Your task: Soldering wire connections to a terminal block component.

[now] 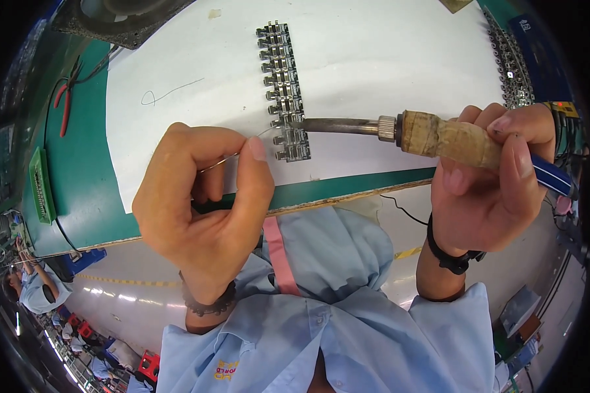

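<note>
My right hand (488, 167) is wrapped round the tape-covered handle of a soldering iron (449, 139). The iron's metal shaft points left, and its tip is at a strip of small metal connectors (282, 82) lying on white paper (197, 52). Between thumb and forefinger my left hand (206, 190) pinches a thin solder wire (221, 162). The wire's free end reaches the same part near the lower end of the strip, close to the iron's tip. Whether wire and tip touch is too small to tell.
A loose bit of wire (152, 98) lies on the paper. On the green table (89, 157) at left are red-handled pliers (63, 105) and a green tray (41, 187). More metal parts (510, 65) sit at far right, beside a blue box (540, 52). A dark fan-like object (121, 16) stands at back left.
</note>
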`<action>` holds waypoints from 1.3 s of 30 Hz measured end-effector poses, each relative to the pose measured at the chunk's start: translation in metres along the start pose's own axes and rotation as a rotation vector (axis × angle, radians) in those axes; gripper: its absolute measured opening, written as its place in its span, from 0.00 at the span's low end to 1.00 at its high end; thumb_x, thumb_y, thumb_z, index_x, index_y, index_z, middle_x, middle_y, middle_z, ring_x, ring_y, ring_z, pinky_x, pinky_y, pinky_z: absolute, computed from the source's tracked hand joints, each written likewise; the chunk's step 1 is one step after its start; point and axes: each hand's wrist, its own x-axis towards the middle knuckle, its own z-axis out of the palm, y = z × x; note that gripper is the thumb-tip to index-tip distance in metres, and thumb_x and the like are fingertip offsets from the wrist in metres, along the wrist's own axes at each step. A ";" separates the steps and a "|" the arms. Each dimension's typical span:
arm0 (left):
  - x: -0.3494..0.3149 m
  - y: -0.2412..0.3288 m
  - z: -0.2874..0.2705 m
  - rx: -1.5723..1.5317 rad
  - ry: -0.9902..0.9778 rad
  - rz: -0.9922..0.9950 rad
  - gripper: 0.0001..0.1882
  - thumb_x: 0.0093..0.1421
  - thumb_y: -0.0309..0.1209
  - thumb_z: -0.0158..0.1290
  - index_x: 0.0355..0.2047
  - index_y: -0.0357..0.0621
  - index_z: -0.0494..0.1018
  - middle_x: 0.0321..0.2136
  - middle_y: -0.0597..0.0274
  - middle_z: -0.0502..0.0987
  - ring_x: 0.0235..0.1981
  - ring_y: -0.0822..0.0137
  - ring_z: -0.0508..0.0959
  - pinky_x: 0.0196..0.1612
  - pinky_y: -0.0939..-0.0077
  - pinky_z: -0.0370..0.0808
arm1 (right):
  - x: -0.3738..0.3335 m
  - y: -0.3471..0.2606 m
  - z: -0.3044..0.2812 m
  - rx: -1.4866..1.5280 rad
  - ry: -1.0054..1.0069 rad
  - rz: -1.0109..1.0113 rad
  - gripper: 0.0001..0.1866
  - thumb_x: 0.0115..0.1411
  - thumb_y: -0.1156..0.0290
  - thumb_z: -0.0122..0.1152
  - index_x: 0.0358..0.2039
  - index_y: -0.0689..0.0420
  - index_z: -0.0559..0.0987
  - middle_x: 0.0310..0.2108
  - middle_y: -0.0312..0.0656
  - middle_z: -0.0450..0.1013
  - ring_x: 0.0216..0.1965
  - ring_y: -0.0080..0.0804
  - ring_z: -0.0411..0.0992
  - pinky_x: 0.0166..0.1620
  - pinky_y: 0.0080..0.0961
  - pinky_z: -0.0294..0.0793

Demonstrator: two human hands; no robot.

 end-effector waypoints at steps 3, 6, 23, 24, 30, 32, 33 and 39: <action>-0.002 0.005 -0.001 0.004 -0.029 -0.038 0.07 0.53 0.17 0.60 0.27 0.37 0.73 0.20 0.73 0.64 0.19 0.83 0.54 0.23 0.85 0.48 | -0.001 -0.002 0.004 -0.010 -0.002 -0.001 0.13 0.66 0.70 0.41 0.39 0.69 0.69 0.23 0.42 0.63 0.15 0.21 0.56 0.26 0.19 0.61; 0.000 0.008 0.000 0.010 -0.037 -0.067 0.06 0.55 0.17 0.60 0.29 0.36 0.73 0.21 0.74 0.64 0.20 0.84 0.54 0.25 0.86 0.48 | 0.001 -0.004 0.008 -0.029 0.000 0.006 0.14 0.66 0.69 0.41 0.40 0.69 0.69 0.23 0.43 0.63 0.16 0.21 0.56 0.25 0.19 0.60; 0.000 0.005 0.006 0.047 -0.018 -0.064 0.05 0.55 0.18 0.62 0.30 0.37 0.76 0.21 0.75 0.68 0.20 0.85 0.56 0.24 0.88 0.50 | 0.023 0.003 -0.015 -0.111 -0.150 -0.014 0.20 0.66 0.70 0.39 0.50 0.72 0.71 0.33 0.50 0.67 0.19 0.23 0.57 0.26 0.22 0.63; 0.001 0.005 0.006 0.061 -0.018 -0.046 0.05 0.55 0.18 0.62 0.30 0.37 0.76 0.21 0.75 0.68 0.20 0.85 0.56 0.24 0.88 0.50 | 0.025 0.003 -0.016 -0.117 -0.164 -0.024 0.20 0.66 0.71 0.39 0.50 0.72 0.71 0.34 0.51 0.67 0.19 0.23 0.58 0.26 0.22 0.64; 0.001 0.002 0.006 0.060 -0.016 -0.018 0.06 0.55 0.17 0.62 0.30 0.36 0.76 0.22 0.74 0.69 0.20 0.85 0.57 0.24 0.88 0.50 | 0.024 0.005 -0.006 -0.153 -0.248 -0.079 0.19 0.67 0.73 0.38 0.51 0.70 0.71 0.38 0.54 0.67 0.20 0.23 0.59 0.28 0.23 0.66; 0.001 0.001 0.005 0.066 -0.017 0.006 0.06 0.54 0.17 0.62 0.30 0.36 0.76 0.22 0.74 0.70 0.20 0.85 0.57 0.24 0.88 0.49 | 0.024 0.006 -0.007 -0.165 -0.276 -0.099 0.19 0.67 0.73 0.38 0.52 0.69 0.72 0.39 0.55 0.67 0.20 0.23 0.60 0.28 0.23 0.67; 0.001 0.001 0.005 0.065 -0.017 0.005 0.06 0.54 0.17 0.62 0.30 0.36 0.76 0.22 0.74 0.70 0.20 0.85 0.57 0.24 0.88 0.49 | 0.028 0.005 -0.012 -0.172 -0.290 -0.108 0.19 0.67 0.73 0.38 0.52 0.69 0.72 0.40 0.55 0.67 0.21 0.24 0.60 0.28 0.23 0.67; 0.001 0.002 0.005 0.066 -0.033 -0.010 0.06 0.54 0.17 0.62 0.30 0.36 0.76 0.22 0.74 0.70 0.20 0.85 0.57 0.23 0.88 0.49 | 0.027 0.010 -0.014 -0.210 -0.375 -0.169 0.19 0.68 0.75 0.38 0.53 0.67 0.72 0.44 0.58 0.67 0.22 0.24 0.62 0.29 0.24 0.70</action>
